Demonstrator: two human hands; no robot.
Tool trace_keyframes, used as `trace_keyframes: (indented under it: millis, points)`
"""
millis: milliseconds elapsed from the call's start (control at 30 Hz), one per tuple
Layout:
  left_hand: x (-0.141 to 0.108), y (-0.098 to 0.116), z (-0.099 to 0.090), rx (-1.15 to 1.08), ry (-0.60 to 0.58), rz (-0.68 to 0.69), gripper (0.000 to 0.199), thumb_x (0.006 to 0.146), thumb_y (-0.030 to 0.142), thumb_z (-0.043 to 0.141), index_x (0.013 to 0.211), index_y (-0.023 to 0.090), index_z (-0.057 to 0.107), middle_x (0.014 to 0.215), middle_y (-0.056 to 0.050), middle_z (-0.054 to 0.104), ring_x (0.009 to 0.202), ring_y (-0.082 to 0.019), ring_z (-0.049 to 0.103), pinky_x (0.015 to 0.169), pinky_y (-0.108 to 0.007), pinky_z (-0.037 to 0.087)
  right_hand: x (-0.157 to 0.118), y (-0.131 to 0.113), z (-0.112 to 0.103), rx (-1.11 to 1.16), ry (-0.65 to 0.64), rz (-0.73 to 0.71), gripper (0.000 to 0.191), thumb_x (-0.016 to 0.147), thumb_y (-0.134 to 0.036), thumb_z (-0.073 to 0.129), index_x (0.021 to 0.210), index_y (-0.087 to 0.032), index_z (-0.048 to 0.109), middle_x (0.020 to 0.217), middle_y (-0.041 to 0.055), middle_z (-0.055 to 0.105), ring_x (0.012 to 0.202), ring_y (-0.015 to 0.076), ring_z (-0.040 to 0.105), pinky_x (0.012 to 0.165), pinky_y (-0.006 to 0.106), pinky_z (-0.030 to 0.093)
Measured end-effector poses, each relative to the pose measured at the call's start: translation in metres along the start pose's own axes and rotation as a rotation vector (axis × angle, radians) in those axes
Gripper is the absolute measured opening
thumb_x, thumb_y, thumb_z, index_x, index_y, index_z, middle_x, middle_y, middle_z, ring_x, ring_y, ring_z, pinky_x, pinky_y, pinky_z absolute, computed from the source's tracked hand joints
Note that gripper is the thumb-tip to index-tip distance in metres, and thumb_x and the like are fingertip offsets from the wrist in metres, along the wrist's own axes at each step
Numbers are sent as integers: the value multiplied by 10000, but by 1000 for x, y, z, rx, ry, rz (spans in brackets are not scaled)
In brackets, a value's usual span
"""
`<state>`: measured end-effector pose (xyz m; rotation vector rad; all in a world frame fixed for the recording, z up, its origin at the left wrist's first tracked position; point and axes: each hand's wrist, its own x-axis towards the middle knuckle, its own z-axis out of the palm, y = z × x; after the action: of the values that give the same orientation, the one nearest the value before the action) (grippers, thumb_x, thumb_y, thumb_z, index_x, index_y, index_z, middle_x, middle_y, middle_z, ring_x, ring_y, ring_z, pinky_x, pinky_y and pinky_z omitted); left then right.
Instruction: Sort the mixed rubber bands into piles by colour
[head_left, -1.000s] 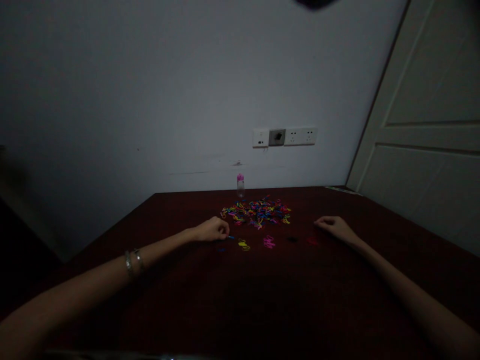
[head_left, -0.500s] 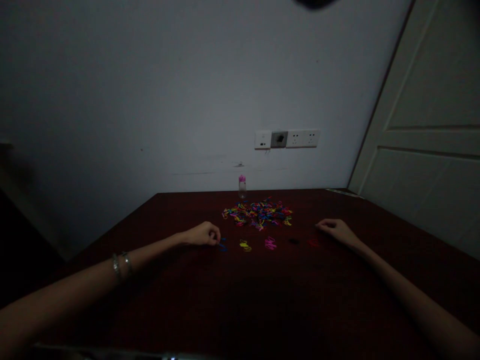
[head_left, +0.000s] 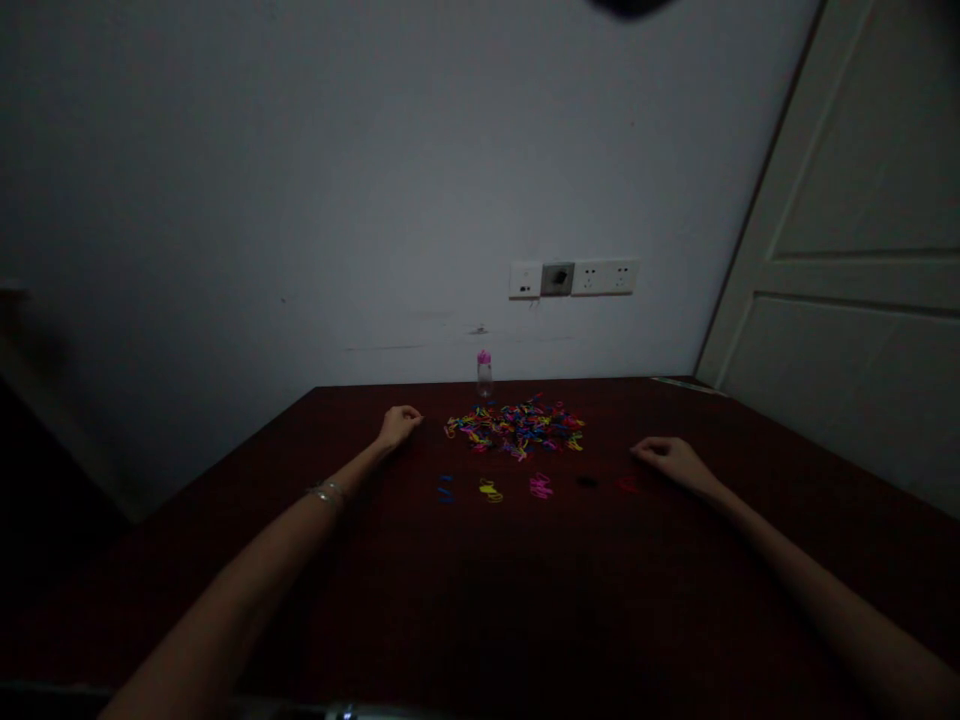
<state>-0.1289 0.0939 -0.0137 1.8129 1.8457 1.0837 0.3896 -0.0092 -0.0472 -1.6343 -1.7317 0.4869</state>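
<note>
A mixed heap of colourful small bands lies toward the back of the dark red table. In front of it is a row of small groups: blue bands, yellow bands, pink bands, a black group and red bands. My left hand is left of the heap, thumb and finger pinched together with nothing visible between them. My right hand rests on the table just right of the red bands, its fingers together; whether it holds anything is too dark to tell.
Behind the heap stands a clear bottle with a pink top, near the wall. Sockets are set in the wall above the table. A pale panelled door is at the right.
My left hand has moved away from the blue bands, back and to the left, and those bands now show uncovered. My right hand has stayed in nearly the same place.
</note>
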Motion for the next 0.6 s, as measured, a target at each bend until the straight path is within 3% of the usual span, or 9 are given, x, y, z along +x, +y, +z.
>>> trace_keyframes:
  millis: [200, 400, 600]
  points:
    - [4, 3, 33, -148, 205, -132, 208, 675, 268, 567, 773, 123, 681, 717, -44, 667, 652, -128, 586, 573, -186, 419, 0, 0, -1, -5, 10, -12, 320, 668, -467, 551, 728, -186, 692, 804, 57, 704, 790, 254, 623, 716, 325, 444]
    - [8, -4, 40, -208, 306, -218, 281, 698, 274, 537, 873, 103, 674, 810, -76, 679, 715, -140, 606, 600, -186, 434, 5, -1, -1, 12, 14, -16, 316, 692, -447, 530, 760, -179, 683, 831, 61, 697, 802, 239, 615, 734, 320, 437]
    - [9, -9, 43, -178, 300, -178, 255, 663, 290, 559, 808, 121, 684, 729, -54, 670, 659, -141, 598, 577, -191, 421, 6, -51, 17, 11, -55, -115, 304, 709, -405, 509, 777, -154, 667, 709, 37, 655, 664, 171, 574, 604, 261, 419]
